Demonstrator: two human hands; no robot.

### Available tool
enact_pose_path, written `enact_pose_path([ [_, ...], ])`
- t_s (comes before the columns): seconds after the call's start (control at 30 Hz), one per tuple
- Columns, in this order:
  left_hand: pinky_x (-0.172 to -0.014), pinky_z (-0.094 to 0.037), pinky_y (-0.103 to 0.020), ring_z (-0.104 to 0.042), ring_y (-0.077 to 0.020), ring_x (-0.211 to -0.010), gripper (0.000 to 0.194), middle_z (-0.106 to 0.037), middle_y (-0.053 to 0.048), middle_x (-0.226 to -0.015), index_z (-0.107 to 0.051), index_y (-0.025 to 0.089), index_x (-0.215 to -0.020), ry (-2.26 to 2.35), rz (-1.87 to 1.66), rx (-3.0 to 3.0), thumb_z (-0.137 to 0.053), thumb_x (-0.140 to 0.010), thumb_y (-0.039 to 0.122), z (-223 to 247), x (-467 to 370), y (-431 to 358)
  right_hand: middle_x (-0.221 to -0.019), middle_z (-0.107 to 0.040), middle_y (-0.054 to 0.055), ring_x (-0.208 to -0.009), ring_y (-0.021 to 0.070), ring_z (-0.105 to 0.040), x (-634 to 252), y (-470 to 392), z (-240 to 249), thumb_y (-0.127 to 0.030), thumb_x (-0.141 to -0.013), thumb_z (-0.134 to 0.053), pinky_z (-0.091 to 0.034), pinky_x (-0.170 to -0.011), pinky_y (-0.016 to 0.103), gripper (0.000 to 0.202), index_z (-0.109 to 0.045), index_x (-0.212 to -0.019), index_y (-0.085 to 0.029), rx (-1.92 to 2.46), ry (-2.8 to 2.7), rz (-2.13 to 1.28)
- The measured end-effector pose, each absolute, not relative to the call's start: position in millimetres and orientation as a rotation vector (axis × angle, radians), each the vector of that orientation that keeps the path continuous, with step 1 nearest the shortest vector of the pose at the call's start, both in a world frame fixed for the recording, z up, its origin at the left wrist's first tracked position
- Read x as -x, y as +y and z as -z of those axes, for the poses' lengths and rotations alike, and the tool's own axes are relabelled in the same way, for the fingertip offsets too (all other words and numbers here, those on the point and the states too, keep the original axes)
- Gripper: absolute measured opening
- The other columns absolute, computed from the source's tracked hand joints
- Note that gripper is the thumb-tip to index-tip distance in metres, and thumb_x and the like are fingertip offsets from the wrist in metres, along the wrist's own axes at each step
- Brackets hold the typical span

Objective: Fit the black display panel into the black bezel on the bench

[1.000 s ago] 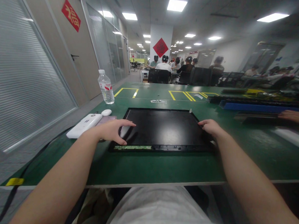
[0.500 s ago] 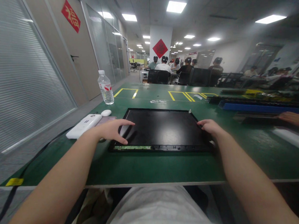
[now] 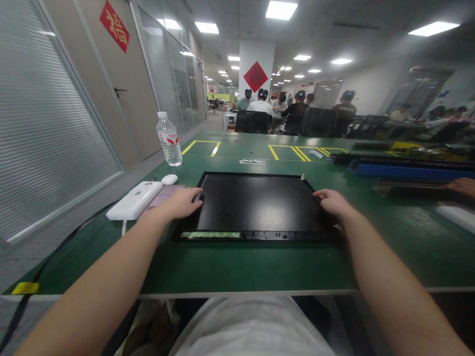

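Display panel [image 3: 258,203] flat on worktop [image 3: 242,268]; both forearms reach forward, left hand [image 3: 185,202] at left edge, right hand [image 3: 332,201] at right edge, each grip narrow.

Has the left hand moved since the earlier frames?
Yes: against the black panel, the left hand has shifted left, its fingers drawn back toward the panel's left edge.

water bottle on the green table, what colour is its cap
The cap is white; it shows best in the head view.

1 creased, pale grey top [image 3: 249,331]; 2 forearms [image 3: 95,270], both bare.
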State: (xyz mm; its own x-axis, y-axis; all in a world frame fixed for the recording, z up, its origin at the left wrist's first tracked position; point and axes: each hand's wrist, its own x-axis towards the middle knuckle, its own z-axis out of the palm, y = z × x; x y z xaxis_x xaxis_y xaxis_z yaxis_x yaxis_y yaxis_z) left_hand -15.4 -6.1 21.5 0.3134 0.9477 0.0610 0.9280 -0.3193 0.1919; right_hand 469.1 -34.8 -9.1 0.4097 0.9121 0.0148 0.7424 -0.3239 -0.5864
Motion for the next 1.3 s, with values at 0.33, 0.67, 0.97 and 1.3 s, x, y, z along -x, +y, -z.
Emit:
enact_pose_path([
  [0.33,-0.103,-0.051,-0.043,-0.065,-0.0336,-0.123,0.053,-0.072,-0.012,-0.132,-0.067,0.024,-0.134,1.817,-0.419,-2.280,-0.054,-0.083,0.027,-12.2,19.8,1.5,-0.109,-0.073,0.009,-0.088,0.0182,-0.068,-468.7,-37.6,4.4,0.002,-0.068,-0.057,-0.048,-0.074,0.022,0.057,-0.075,-0.120,-0.015,2.204,-1.424,-0.383],
  [0.67,-0.084,-0.064,-0.038,-0.074,-0.0273,-0.108,0.058,-0.070,-0.009,-0.136,-0.060,0.025,-0.137,1.413,-1.055,-1.405,-0.064,-0.080,0.018,-25.4,3.7,-7.7,-0.107,-0.076,0.009,-0.091,0.0199,-0.070,-466.3,-36.5,8.9,0.000,-0.069,-0.059,-0.050,-0.078,0.023,0.057,-0.076,-0.119,-0.018,2.186,-1.392,-0.370],
  [0.97,-0.088,-0.064,-0.040,-0.072,-0.0271,-0.116,0.062,-0.062,-0.007,-0.148,-0.056,0.025,-0.141,1.400,-1.113,-1.257,-0.062,-0.082,0.009,-29.9,3.7,-3.0,-0.117,-0.075,0.014,-0.105,0.0249,-0.071,-461.9,-39.4,3.5,0.000,-0.074,-0.059,-0.052,-0.091,0.029,0.050,-0.078,-0.118,-0.015,2.207,-1.389,-0.414],
  [1.3,-0.070,-0.065,-0.030,-0.078,-0.0203,-0.081,0.061,-0.080,-0.010,-0.110,-0.052,0.021,-0.146,1.256,-1.146,-0.918,-0.068,-0.087,0.014,-34.4,1.5,-1.9,-0.116,-0.076,0.013,-0.103,0.0246,-0.072,-464.7,-36.4,6.6,0.000,-0.075,-0.058,-0.054,-0.090,0.029,0.052,-0.077,-0.121,-0.016,2.202,-1.401,-0.428],
])
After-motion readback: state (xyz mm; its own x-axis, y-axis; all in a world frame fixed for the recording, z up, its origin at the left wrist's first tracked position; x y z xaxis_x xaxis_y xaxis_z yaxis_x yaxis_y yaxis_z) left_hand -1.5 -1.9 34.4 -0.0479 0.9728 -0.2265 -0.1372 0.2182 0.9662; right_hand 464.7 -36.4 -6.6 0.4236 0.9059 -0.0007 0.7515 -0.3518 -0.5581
